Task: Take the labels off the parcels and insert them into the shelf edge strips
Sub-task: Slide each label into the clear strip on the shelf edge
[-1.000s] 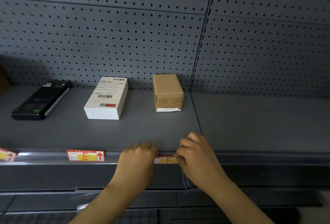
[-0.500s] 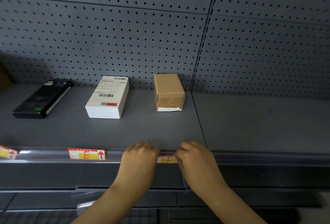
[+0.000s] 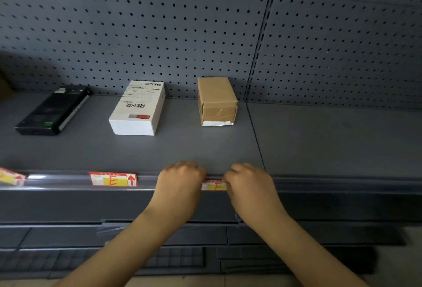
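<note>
With the left hand (image 3: 180, 184) and right hand (image 3: 249, 186) pinching the label (image 3: 214, 185) ends, seating it well likely means pressing it evenly into the strip (image 3: 68, 181).

Both ends of the label (image 3: 214, 185) lay hidden behind the left hand (image 3: 180, 186) and right hand (image 3: 250, 187); their fingertips could not be seen. Print on the white parcel (image 3: 138, 108) was too small to read.

A shop aisle: dark grey metal gondola shelving (image 3: 205, 149) backed by perforated pegboard panels (image 3: 137, 35), with a red-and-yellow price label (image 3: 113, 179) slotted into the clear plastic shelf-edge strip (image 3: 57, 180).
</note>
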Motion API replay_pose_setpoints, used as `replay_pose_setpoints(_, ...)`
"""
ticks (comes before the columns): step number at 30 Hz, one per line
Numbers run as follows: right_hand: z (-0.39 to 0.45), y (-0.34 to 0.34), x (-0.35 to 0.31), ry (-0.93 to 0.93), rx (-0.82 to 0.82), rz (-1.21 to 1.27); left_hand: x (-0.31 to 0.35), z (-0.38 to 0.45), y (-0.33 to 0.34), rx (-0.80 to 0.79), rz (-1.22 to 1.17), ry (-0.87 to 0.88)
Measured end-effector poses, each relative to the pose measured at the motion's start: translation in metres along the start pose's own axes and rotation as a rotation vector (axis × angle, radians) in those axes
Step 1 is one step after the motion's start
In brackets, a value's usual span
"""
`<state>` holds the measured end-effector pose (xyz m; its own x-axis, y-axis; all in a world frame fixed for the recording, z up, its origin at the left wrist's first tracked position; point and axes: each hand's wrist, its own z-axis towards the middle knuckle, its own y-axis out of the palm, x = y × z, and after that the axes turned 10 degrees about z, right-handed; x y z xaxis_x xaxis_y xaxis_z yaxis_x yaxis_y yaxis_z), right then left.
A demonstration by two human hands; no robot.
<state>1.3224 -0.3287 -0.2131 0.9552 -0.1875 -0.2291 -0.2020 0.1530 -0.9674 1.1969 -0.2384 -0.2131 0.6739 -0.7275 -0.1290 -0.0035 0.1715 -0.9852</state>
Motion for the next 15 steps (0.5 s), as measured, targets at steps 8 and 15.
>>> replay_pose_setpoints(8,-0.004,-0.005,-0.003,-0.015,0.022,-0.041,0.003,-0.001,0.0,-0.014,0.0,0.017)
replay_pose_setpoints(15,-0.004,-0.006,0.019,0.029,0.097,0.335,-0.007,-0.003,0.009,0.078,-0.084,-0.085)
